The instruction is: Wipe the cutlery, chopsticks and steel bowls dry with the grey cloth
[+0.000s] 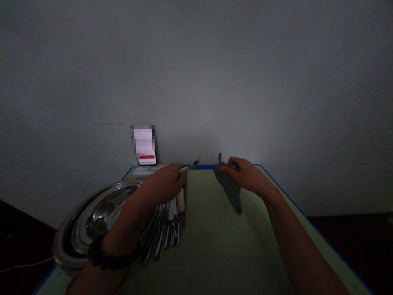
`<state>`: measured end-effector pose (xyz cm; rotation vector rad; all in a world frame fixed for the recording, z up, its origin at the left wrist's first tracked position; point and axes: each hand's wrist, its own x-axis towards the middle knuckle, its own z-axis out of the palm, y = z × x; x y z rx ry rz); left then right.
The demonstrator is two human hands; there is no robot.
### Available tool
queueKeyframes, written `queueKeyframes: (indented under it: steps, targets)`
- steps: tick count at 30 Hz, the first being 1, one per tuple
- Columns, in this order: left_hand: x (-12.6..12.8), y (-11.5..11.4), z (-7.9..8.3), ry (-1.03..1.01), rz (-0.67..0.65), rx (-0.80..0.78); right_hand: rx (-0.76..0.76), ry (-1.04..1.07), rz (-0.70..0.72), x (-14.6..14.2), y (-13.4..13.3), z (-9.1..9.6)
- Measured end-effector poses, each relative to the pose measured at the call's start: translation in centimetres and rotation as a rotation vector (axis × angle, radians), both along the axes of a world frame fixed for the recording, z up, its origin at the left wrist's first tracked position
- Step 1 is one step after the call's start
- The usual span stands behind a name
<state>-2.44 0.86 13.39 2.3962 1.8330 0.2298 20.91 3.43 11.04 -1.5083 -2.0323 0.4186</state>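
Note:
My left hand (167, 184) is closed on a small utensil (194, 164) with a pale handle; its narrow metal end points right and slightly up. Whether that end is a blade or something else, I cannot tell. Below this hand, several pieces of metal cutlery (166, 229) lie side by side on the table, with a white-handled piece (181, 200) at their right edge. My right hand (245, 174) pinches a grey cloth (229, 186) that hangs down over the table. A small dark tip sticks up beyond the cloth, its kind unclear.
Large nested metal bowls (101, 217) stand at the left, partly behind my left forearm. A phone (145, 145) with a lit screen leans upright on a white stand (143, 170) at the back. The green table (221, 250) has a blue edge and meets a grey wall (196, 82).

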Motion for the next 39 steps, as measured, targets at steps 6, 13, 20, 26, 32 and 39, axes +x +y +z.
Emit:
queueKeyframes:
  steps: [6,13,20,26,32,39]
  targets:
    - [-0.3,0.0,0.3,-0.02,0.005,-0.017,-0.024,0.397,-0.125,0.1,0.6,-0.4]
    - [0.0,-0.2,0.5,-0.021,-0.023,-0.007,-0.199,0.541,0.058,-0.2,0.3,-0.5]
    - [-0.2,-0.2,0.4,0.013,-0.023,-0.024,-0.187,0.005,0.099,0.4,1.0,-2.2]
    - [-0.2,-0.2,0.4,0.043,-0.02,-0.053,-0.425,-0.361,0.116,0.8,1.2,-3.6]
    - [-0.2,-0.2,0.3,0.051,-0.009,-0.069,-0.487,-0.312,0.103,0.0,1.2,-4.3]
    - [-0.2,-0.1,0.5,0.061,-0.013,-0.05,-0.279,-0.117,0.178,-0.3,1.3,-3.1]
